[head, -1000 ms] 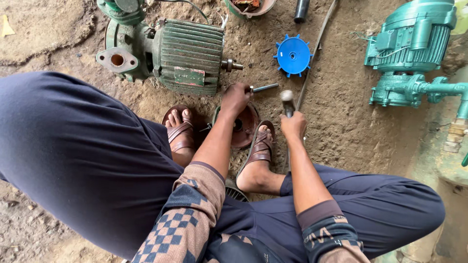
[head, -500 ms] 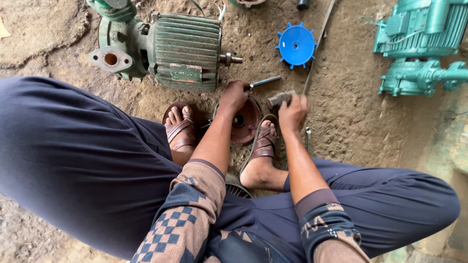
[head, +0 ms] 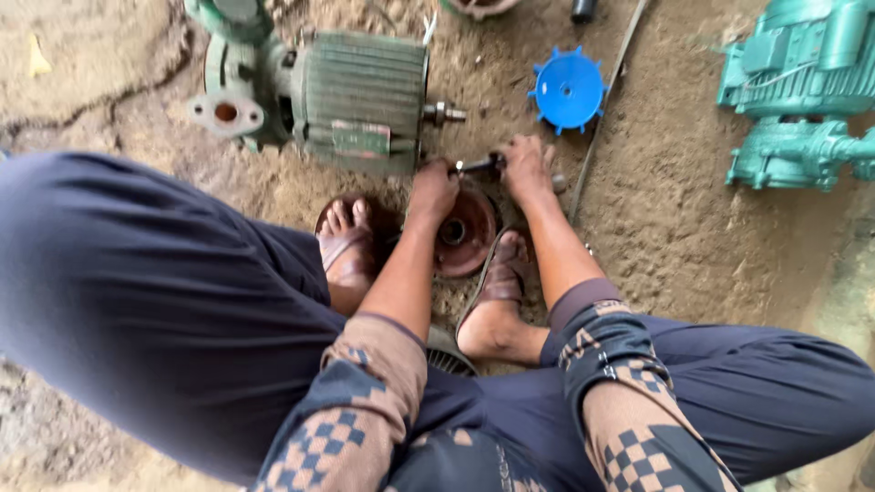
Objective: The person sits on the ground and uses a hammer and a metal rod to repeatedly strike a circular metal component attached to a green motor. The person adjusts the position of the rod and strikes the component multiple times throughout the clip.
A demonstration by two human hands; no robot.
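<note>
On a bare dirt floor strewn with pump parts, a person sits low with knees spread, working between sandalled feet. The left hand is closed over the far rim of a round, rust-brown metal cover that stands on the ground between the feet, and also steadies the near end of a short dark metal rod lying across the top of the cover. The right hand is wrapped around the rod's other end, fingers curled shut on it, with a small grey metal piece showing just to the right of the knuckles; what that piece is cannot be told. Just beyond the hands, to the left, lies a worn green electric motor with its bare shaft pointing right towards the rod. A blue plastic fan wheel rests flat on the dirt to the far right of the hands, beside a thin long bar. A teal pump sits well apart at the far right edge.
</note>
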